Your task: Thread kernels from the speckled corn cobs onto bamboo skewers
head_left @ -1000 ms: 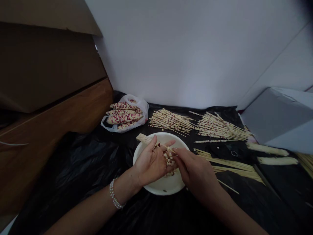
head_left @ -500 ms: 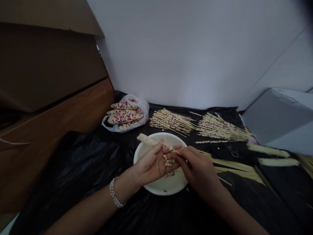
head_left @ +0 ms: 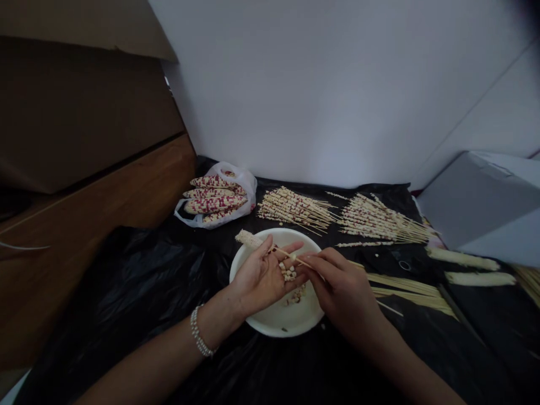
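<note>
Over the white bowl (head_left: pixel 280 329), my left hand (head_left: pixel 259 284) is palm up and cupped, holding several loose corn kernels (head_left: pixel 288 272). A mostly stripped corncob (head_left: pixel 248 239) sticks out behind its thumb at the bowl's rim; whether the hand touches it is hidden. My right hand (head_left: pixel 337 284) pinches a thin wooden skewer (head_left: pixel 306 262) that slants across the left fingers, with a pale kernel near them. Dark kernels show by the left thumb. More kernels (head_left: pixel 297 295) lie in the bowl below.
Behind the bowl, a plastic bag (head_left: pixel 250 191) holds speckled corn cobs (head_left: pixel 216 203). Two piles of kernel-threaded skewers (head_left: pixel 291 208) lie to its right. Bare skewers (head_left: pixel 409 289) and two stripped cobs (head_left: pixel 480 279) are on the right, on black plastic sheeting (head_left: pixel 160 281). A wall (head_left: pixel 304 90) stands behind.
My left fingers have spread a little and the kernels in the palm sit bunched together. The skewer has shifted slightly between the hands. Both arms stay nearly in place.
</note>
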Demonstrator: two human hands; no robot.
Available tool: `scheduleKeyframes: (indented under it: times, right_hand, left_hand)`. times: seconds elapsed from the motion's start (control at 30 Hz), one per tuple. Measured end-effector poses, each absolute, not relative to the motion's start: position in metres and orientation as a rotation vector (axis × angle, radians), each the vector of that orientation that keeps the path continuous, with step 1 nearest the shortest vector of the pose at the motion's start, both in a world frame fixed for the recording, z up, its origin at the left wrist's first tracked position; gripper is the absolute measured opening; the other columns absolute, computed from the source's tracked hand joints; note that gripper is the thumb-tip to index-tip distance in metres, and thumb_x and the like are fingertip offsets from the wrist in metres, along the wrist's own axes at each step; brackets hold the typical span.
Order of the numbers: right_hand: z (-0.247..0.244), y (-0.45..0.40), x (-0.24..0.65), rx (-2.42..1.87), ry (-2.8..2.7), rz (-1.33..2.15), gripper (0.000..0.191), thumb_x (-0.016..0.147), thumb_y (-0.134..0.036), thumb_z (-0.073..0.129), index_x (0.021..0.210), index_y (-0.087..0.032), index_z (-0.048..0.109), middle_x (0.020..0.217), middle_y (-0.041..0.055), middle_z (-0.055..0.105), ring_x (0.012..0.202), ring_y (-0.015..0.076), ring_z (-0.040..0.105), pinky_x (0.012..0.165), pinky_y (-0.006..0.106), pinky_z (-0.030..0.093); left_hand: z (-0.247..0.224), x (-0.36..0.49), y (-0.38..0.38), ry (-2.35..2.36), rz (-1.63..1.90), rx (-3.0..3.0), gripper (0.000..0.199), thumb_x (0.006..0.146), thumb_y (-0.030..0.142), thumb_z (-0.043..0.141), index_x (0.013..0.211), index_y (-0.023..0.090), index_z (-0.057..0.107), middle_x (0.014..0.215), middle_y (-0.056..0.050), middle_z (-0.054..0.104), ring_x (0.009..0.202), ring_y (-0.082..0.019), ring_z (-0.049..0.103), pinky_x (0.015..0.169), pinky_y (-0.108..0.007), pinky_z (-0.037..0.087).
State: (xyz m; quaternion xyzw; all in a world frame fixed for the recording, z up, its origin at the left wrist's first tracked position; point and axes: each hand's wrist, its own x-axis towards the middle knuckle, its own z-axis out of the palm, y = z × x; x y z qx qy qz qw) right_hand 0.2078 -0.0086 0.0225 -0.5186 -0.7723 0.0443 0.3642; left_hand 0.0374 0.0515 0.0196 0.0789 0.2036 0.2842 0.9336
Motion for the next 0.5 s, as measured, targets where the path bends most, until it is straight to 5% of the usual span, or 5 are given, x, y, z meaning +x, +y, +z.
scheduleKeyframes:
  times: [0.2, 0.5]
  right_hand:
    - [0.016, -0.01, 0.201, -1.311, -2.045, 0.218, 0.025, 0.092, -0.017, 0.046, 0.106, -0.021, 0.066, 0.102, 0.0069, 0.066, 0.091, 0.0173, 0.064, 0.079, 0.031, 0.051]
    - [0.023, -0.009, 0.204, -1.507, -2.036, 0.274, 0.018, 0.092, -0.023, 0.046, 0.093, -0.021, 0.064, 0.089, 0.0034, 0.062, 0.079, 0.0163, 0.062, 0.07, 0.03, 0.046]
  left_hand:
    - [0.026, 0.038, 0.046, 0.33, 0.564, 0.157, 0.068, 0.093, 0.058, 0.034, 0.138, 0.009, 0.045, 0.111, -0.017, 0.066, 0.099, -0.024, 0.062, 0.097, -0.038, 0.038]
    - [0.032, 0.037, 0.042, 0.269, 0.51, 0.217, 0.067, 0.092, 0.061, 0.029, 0.134, 0.013, 0.05, 0.106, -0.014, 0.067, 0.097, -0.023, 0.062, 0.096, -0.039, 0.037]
